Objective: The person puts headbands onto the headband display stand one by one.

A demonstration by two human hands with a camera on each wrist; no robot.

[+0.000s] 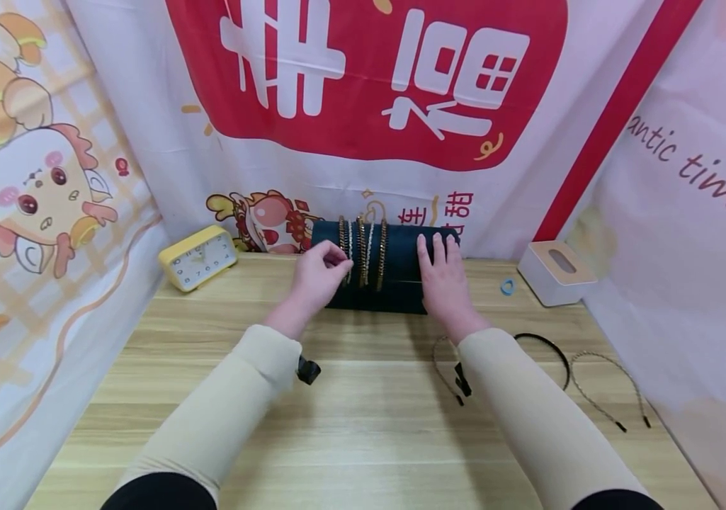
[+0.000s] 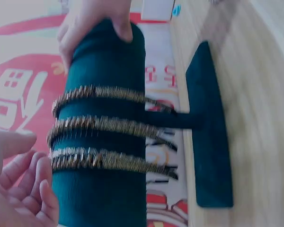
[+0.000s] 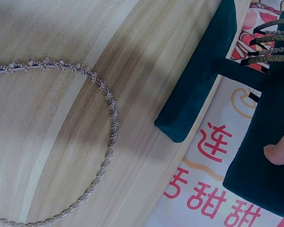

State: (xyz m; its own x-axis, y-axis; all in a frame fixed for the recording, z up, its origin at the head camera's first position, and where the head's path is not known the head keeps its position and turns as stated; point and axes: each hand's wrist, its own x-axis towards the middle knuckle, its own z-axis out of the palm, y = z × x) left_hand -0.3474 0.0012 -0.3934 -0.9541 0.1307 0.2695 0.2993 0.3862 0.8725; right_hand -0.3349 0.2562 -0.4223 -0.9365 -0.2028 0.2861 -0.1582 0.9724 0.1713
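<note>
A dark green velvet headband stand (image 1: 403, 244), a thick roll on a bar and flat foot (image 2: 208, 132), stands at the back of the table. Several beaded headbands (image 2: 118, 124) in gold and silver tones arch over its roll. My right hand (image 1: 444, 280) holds the roll's right end, fingers over the top and thumb (image 3: 278, 152) on the near side. My left hand (image 1: 321, 278) is at the leftmost headbands. In the left wrist view its fingers (image 2: 46, 198) are loosely bent beside the bands, with a gap to the thumb and nothing seen between them.
At the back left stands a yellow clock (image 1: 199, 259); at the back right, a tissue box (image 1: 554, 276) with a blue ring (image 1: 507, 286) beside it. More headbands lie right: a black one (image 1: 560, 354), a braided-looking one (image 1: 611, 365) and a beaded one (image 3: 114, 123) near my right forearm.
</note>
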